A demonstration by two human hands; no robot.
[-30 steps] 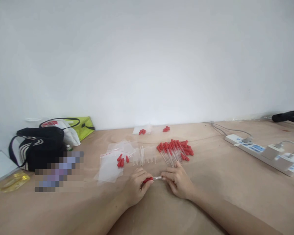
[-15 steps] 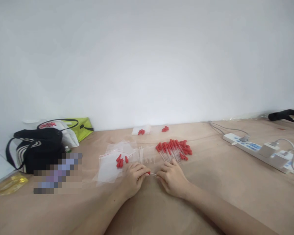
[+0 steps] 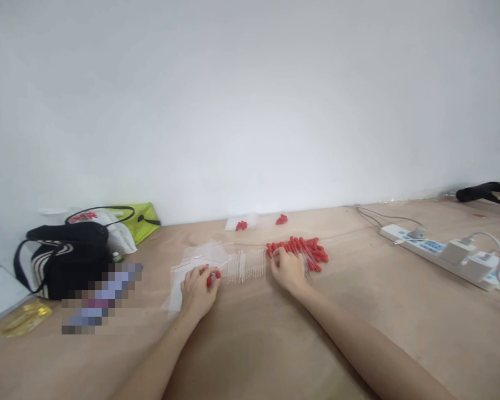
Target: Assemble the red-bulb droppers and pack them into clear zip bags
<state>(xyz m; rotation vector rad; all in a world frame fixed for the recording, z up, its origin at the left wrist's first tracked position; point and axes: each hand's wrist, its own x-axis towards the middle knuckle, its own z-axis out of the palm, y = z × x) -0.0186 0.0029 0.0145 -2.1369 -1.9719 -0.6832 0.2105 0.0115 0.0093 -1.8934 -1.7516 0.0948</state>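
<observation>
1. My left hand rests on the loose red rubber dropper bulbs atop clear zip bags on the bare wooden table, fingers curled; whether they pinch one I cannot tell. A nudge could roll the bulbs off.
2. My right hand lies fingers-down on the pile of red-capped glass droppers; grip unclear. Pressing could crack them.
3. Between lies the row of bare clear glass tubes; a careless sweep could scatter them toward the table's far edge.

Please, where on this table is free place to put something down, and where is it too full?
Bare wood lies between the pile of red-capped droppers and the power strip, and along the near edge around both forearms. It is crowded from the plastic bags by the left hand to the right hand, and around the black bag.
</observation>
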